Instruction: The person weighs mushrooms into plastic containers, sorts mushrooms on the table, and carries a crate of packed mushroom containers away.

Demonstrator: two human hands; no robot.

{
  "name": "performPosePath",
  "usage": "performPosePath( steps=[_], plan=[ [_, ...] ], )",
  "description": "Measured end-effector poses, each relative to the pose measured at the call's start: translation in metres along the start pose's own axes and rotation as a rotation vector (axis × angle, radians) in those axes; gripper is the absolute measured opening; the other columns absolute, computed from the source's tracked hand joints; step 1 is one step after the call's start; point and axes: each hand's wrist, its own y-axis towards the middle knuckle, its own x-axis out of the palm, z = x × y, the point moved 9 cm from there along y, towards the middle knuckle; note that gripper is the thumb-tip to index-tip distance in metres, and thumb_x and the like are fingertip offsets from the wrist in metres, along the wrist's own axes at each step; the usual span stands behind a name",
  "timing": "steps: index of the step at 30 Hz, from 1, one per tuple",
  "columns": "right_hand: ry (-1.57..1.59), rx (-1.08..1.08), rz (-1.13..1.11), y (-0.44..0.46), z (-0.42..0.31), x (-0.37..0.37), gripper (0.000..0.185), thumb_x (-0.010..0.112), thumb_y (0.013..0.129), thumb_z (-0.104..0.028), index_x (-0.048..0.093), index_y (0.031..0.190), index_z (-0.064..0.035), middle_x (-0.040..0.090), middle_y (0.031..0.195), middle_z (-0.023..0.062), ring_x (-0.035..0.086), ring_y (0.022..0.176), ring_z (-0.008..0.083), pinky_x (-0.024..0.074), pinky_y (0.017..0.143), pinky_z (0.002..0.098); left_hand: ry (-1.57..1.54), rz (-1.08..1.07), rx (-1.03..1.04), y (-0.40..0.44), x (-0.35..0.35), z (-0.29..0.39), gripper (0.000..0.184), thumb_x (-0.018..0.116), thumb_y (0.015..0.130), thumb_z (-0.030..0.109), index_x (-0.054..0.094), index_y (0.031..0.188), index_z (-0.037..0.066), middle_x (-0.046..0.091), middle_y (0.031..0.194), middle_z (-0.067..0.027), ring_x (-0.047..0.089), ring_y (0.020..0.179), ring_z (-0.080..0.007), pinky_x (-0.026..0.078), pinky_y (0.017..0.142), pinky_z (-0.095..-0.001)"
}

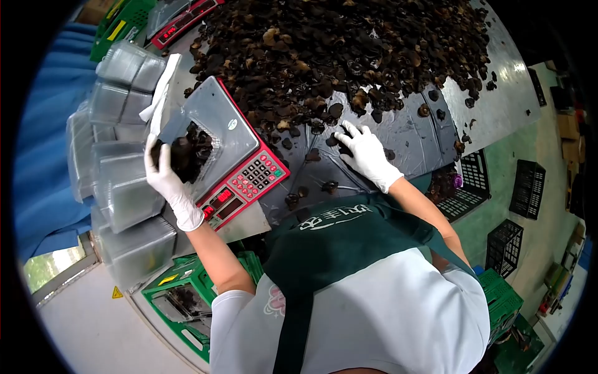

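My left hand [167,181], in a white glove, is at the near left edge of the red scale [249,174], its fingers curved around dark mushroom pieces [190,149] in a clear plastic tray [215,149] on the scale's plate. My right hand [367,156], also gloved, is spread over the grey sheet [405,140]. Its fingertips are beside a small dark piece [332,141] near the edge of the big mushroom pile [349,56]. Whether those fingertips touch the piece is hard to tell.
Stacks of clear plastic trays [121,181] stand at the left. A white strip [163,93] lies by the scale. Another red scale [187,22] is at the upper left. Green crates [187,299] sit below; black crates [526,187] are on the floor at the right.
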Motion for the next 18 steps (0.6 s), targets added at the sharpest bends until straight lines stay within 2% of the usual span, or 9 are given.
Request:
performPosePath(
  steps=[4, 7, 9, 11, 12, 13, 15, 16, 18],
  plan=[
    [0.21, -0.022, 0.222, 0.007, 0.021, -0.015, 0.028, 0.066, 0.073, -0.006, 0.065, 0.1, -0.0106, 0.064, 0.107, 0.0069, 0.057, 0.1, 0.0255, 0.0515, 0.082, 0.0344, 0.379, -0.129, 0.202, -0.008, 0.014, 0.013, 0.046, 0.062, 0.082, 0.0, 0.054, 0.127, 0.001, 0.052, 0.132, -0.0122, 0.049, 0.122, -0.0231, 0.034, 0.106, -0.032],
    [0.566, 0.208, 0.345, 0.007, 0.062, -0.036, 0.028, 0.066, 0.076, -0.008, 0.068, 0.104, -0.0101, 0.069, 0.1, 0.0096, 0.066, 0.092, 0.0251, 0.0514, 0.085, 0.0299, 0.586, 0.004, 0.451, -0.036, 0.028, 0.056, 0.041, 0.065, 0.081, 0.001, 0.059, 0.122, 0.003, 0.055, 0.128, -0.0123, 0.052, 0.119, -0.0244, 0.038, 0.103, -0.0332],
    [0.751, 0.388, 0.293, 0.003, 0.089, -0.039, 0.028, 0.068, 0.078, -0.009, 0.068, 0.106, -0.0081, 0.07, 0.102, 0.0076, 0.065, 0.093, 0.0135, 0.0497, 0.085, 0.025, 0.178, -0.137, 0.242, -0.055, 0.056, 0.044, 0.032, 0.065, 0.081, 0.003, 0.063, 0.114, 0.004, 0.062, 0.116, -0.0101, 0.059, 0.105, -0.0208, 0.044, 0.096, -0.0325],
    [1.058, 0.495, 0.318, -0.002, 0.112, -0.033, 0.027, 0.068, 0.079, -0.007, 0.068, 0.106, -0.005, 0.07, 0.102, 0.0058, 0.064, 0.091, 0.0102, 0.0495, 0.084, 0.0239, 0.25, -0.525, 0.271, -0.101, 0.114, 0.057, 0.034, 0.07, 0.078, 0.006, 0.064, 0.112, 0.005, 0.062, 0.115, -0.0088, 0.06, 0.101, -0.016, 0.047, 0.091, -0.0282],
    [0.944, 0.499, 0.358, 0.001, 0.115, -0.048, 0.027, 0.067, 0.079, -0.004, 0.067, 0.106, -0.0023, 0.07, 0.102, 0.0048, 0.063, 0.091, 0.0086, 0.0491, 0.084, 0.0232, 0.232, -0.723, 0.14, -0.13, 0.14, 0.041, 0.041, 0.071, 0.077, 0.01, 0.061, 0.117, 0.006, 0.059, 0.121, -0.0123, 0.057, 0.111, -0.0219, 0.045, 0.096, -0.0335],
    [0.797, 0.451, 0.383, 0.006, 0.119, -0.055, 0.03, 0.068, 0.078, -0.007, 0.067, 0.108, -0.0048, 0.07, 0.103, 0.0064, 0.064, 0.093, 0.0111, 0.0494, 0.086, 0.0247, 0.411, -0.834, 0.326, -0.161, 0.158, 0.04, 0.058, 0.076, 0.073, 0.02, 0.054, 0.126, 0.007, 0.05, 0.133, -0.0167, 0.051, 0.12, -0.0291, 0.043, 0.098, -0.0391],
    [0.587, 0.363, 0.405, 0.022, 0.113, -0.068, 0.036, 0.07, 0.076, -0.01, 0.066, 0.111, -0.008, 0.069, 0.105, 0.0092, 0.066, 0.096, 0.0175, 0.0501, 0.087, 0.0272, 0.718, -1.177, 0.096, -0.209, 0.188, 0.002, 0.098, 0.083, 0.059, 0.04, 0.036, 0.14, 0.011, 0.026, 0.148, -0.0184, 0.05, 0.118, -0.0357, 0.046, 0.094, -0.0434],
    [0.53, 0.371, 0.324, 0.03, 0.106, -0.069, 0.044, 0.071, 0.073, -0.015, 0.064, 0.116, -0.0107, 0.067, 0.11, 0.0121, 0.065, 0.101, 0.0239, 0.0497, 0.09, 0.0295, 0.786, -1.233, 0.18, -0.226, 0.196, -0.001, 0.104, 0.083, 0.058, 0.044, 0.029, 0.142, 0.012, 0.022, 0.148, -0.0193, 0.055, 0.105, -0.0337, 0.054, 0.081, -0.0414],
    [0.331, 0.264, 0.228, 0.046, 0.091, -0.06, 0.054, 0.071, 0.072, -0.017, 0.058, 0.123, -0.0127, 0.062, 0.118, 0.0133, 0.061, 0.106, 0.0277, 0.0488, 0.091, 0.0331, 0.817, -1.256, 0.195, -0.243, 0.206, -0.01, 0.1, 0.084, 0.056, 0.044, 0.036, 0.139, 0.013, 0.027, 0.145, -0.0179, 0.053, 0.109, -0.0325, 0.053, 0.081, -0.0412]
  ],
)
